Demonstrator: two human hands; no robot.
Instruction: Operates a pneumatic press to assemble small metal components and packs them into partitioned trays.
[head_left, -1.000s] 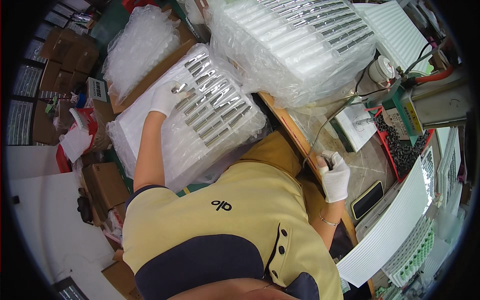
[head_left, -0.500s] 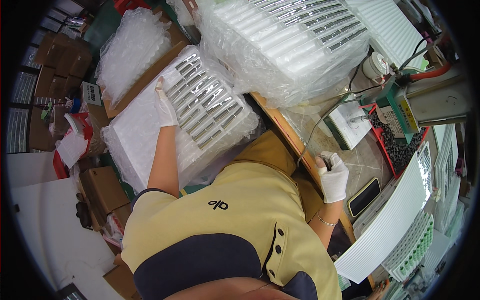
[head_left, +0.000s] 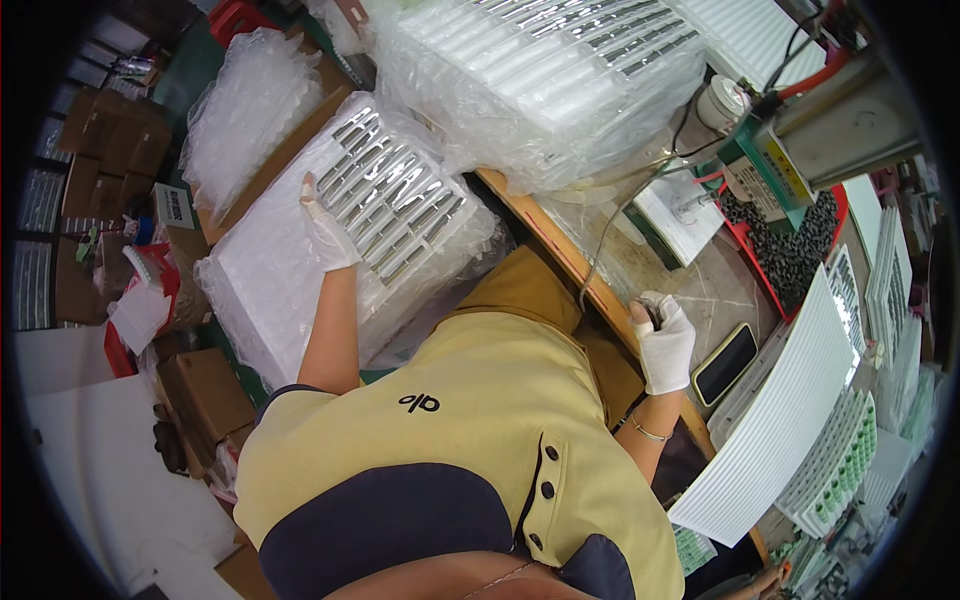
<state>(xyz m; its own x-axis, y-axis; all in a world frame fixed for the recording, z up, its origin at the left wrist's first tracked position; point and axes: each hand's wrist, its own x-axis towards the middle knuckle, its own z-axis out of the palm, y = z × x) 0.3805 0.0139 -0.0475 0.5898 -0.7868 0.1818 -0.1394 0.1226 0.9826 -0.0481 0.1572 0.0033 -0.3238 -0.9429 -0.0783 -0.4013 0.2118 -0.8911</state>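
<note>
My left hand (head_left: 327, 235), in a white glove with bare fingertips, lies stretched along a white tray at its edge beside rows of slim silver tubes (head_left: 400, 195). The tray (head_left: 262, 270) sits on a plastic-wrapped stack to my left. My right hand (head_left: 666, 350), gloved the same way, is closed above the bench edge. Something small and dark shows between its thumb and fingers; its kind is too small to make out. Nearby on the bench stand a white-topped block fixture (head_left: 678, 222) and a red tray (head_left: 745, 240) of small black parts.
A large plastic-wrapped stack of tube trays (head_left: 560, 110) stands ahead. A phone (head_left: 726, 364) lies right of my right hand, beside a ribbed white sheet (head_left: 770, 440). A green-and-grey press (head_left: 790, 170) overhangs the red tray. Cardboard boxes (head_left: 205, 390) stand at left; bagged trays (head_left: 255, 120) lie far left.
The view has shifted a little, so the bench and stacks sit slightly further left and higher. My left hand has slid slightly nearer to me along the tray edge; my right hand stays closed.
</note>
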